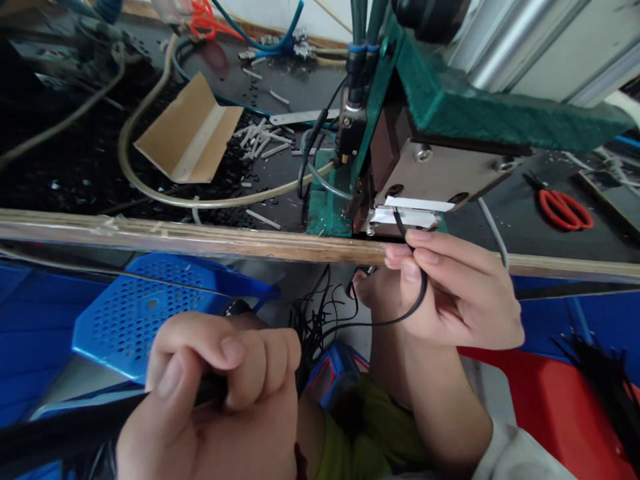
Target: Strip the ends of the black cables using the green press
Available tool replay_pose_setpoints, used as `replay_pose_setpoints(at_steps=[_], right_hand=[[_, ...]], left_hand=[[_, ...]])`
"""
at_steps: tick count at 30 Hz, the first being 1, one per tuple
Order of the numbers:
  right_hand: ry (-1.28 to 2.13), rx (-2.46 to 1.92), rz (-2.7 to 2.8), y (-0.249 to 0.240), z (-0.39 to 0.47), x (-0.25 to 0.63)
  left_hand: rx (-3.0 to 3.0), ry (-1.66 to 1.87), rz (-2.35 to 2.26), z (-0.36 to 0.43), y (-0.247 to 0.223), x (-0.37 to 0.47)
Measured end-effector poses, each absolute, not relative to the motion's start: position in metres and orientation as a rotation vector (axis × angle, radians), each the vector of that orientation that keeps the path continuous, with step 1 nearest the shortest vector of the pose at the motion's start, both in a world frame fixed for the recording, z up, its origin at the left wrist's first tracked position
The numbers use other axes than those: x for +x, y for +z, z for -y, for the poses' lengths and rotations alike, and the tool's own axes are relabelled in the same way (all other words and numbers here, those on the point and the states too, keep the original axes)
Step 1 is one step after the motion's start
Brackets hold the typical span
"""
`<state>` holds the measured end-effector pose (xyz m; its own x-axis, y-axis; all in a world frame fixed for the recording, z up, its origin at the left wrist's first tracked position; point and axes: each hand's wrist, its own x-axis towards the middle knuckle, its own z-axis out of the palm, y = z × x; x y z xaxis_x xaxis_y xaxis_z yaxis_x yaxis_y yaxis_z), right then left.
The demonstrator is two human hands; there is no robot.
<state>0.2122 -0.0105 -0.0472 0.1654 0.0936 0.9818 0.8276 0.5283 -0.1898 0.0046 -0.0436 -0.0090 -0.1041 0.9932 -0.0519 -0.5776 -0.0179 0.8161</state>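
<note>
At the near left, black bundle (75,423) held in a fist, I'd say to keep it together | left hand (240,413) curled round it | farther right, right hand (465,293), thumb and fingertips clamped on thin black cable (370,325) | beyond, its tip at green machine's (490,113) white strips (420,219), seemingly pinched near the end for steadiness

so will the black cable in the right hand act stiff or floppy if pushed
Probably bendy: the cable curves smoothly away from the right hand. It may spring back slightly, as that loop looks rounded rather than kinked. Likely light, being thin enough to pinch between fingers.
</note>
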Motion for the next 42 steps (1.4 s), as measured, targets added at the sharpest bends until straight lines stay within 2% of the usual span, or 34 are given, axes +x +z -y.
replay_pose_setpoints(at_steps=[7,42], right_hand=[[-0.677,-1.033,1.270,-0.046,0.011,0.212],[-0.633,-1.012,1.301,-0.048,0.009,0.210]], left_hand=[[0.671,1.489,-0.805,0.043,-0.010,0.002],[0.699,1.488,-0.766,0.040,-0.006,0.012]])
